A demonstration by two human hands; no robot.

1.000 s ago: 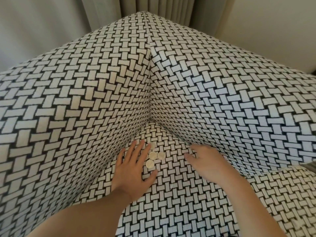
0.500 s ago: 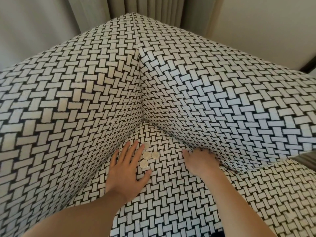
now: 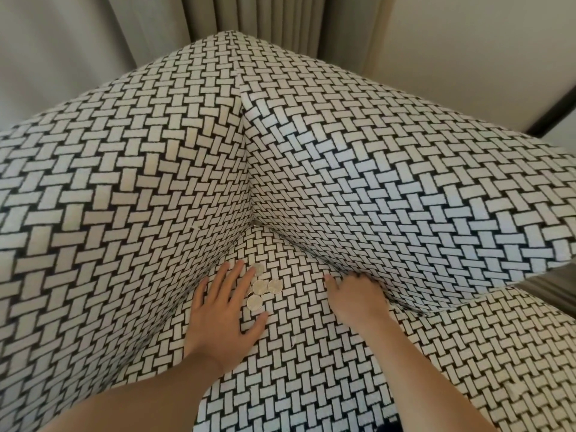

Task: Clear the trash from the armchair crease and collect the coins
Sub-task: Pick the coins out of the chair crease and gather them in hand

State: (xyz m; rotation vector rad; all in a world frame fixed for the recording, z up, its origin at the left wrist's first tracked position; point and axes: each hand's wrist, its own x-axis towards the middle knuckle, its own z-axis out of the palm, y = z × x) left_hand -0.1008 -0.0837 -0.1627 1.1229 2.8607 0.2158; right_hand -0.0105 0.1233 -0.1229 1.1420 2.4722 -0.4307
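My only camera rides on my head, close above the armchair (image 3: 374, 169), facing forward and steeply down into the armchair's back corner. Its wide lens also catches the curtain (image 3: 255, 14) behind the armchair, at the top.

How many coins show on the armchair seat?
4 round silvery coins beside the left hand: one farthest back, two side by side, one nearest the thumb. Others may hide under the hand.

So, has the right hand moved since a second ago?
Yes. The right hand has pushed further into the crease under the armchair's side panel; most of its fingers are now hidden there.
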